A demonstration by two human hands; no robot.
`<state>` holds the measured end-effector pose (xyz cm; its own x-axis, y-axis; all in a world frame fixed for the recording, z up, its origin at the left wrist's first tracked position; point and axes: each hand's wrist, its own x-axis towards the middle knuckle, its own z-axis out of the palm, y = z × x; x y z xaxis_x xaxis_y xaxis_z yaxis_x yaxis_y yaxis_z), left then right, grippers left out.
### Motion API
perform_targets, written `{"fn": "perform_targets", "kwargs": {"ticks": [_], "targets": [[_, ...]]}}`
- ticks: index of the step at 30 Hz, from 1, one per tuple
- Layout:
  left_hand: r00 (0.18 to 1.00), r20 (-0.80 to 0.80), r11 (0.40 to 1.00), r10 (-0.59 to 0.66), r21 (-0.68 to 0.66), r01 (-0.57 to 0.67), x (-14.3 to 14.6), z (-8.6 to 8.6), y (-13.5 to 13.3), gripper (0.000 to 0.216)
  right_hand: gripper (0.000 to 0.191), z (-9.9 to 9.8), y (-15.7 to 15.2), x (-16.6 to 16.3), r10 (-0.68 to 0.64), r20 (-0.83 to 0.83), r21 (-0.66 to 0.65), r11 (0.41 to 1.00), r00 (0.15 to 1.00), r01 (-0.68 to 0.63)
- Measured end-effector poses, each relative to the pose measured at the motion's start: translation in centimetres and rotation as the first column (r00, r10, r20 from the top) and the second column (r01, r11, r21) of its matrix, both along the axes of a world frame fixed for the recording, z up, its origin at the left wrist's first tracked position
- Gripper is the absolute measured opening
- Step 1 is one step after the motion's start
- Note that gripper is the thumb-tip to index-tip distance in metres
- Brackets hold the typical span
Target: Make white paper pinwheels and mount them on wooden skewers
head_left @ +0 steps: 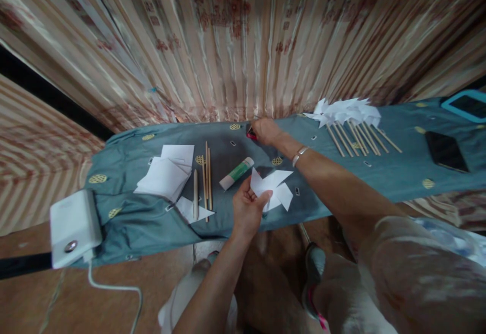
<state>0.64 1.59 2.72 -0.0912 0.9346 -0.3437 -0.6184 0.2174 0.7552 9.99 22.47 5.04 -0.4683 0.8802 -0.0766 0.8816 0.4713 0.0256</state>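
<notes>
White folded-paper pinwheel (273,181): is being pinched near centre by the left hand (248,205), by the near edge of the teal cloth-covered table (224,144), presumably to secure the folds. Small red-and-black object (250,132), far edge: is being touched by the right hand (267,131); grip cannot be told.

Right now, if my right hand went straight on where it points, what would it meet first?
Your right hand would first meet the small red object, perhaps already touching it; beyond, probably the curtain, though depth is unclear.
</notes>
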Motion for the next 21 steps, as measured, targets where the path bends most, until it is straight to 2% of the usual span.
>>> {"fn": "perform_targets", "kwargs": {"ticks": [4,11,15,21], "targets": [[1.000,0.004,1.000,0.000,0.007,0.000,-0.06,-0.07,-0.08,0.061,0.032,-0.10,0.40,0.43,-0.139,-0.036,0.019,0.990,0.990,0.140],[1.000,0.005,1.000,-0.008,0.011,0.008,0.04,-0.23,0.00,0.061,0.030,-0.22,0.80,0.57,-0.219,-0.096,0.005,0.975,0.971,0.220],[1.000,0.000,1.000,-0.007,-0.002,0.007,0.03,-0.06,0.05,0.062,0.029,-0.16,0.73,0.68,-0.205,-0.096,0.000,0.978,0.974,0.206],[1.000,0.002,1.000,-0.006,0.016,0.006,-0.02,-0.12,-0.01,0.058,0.027,-0.17,0.36,0.26,-0.100,-0.059,0.005,0.995,0.993,0.100]]}}
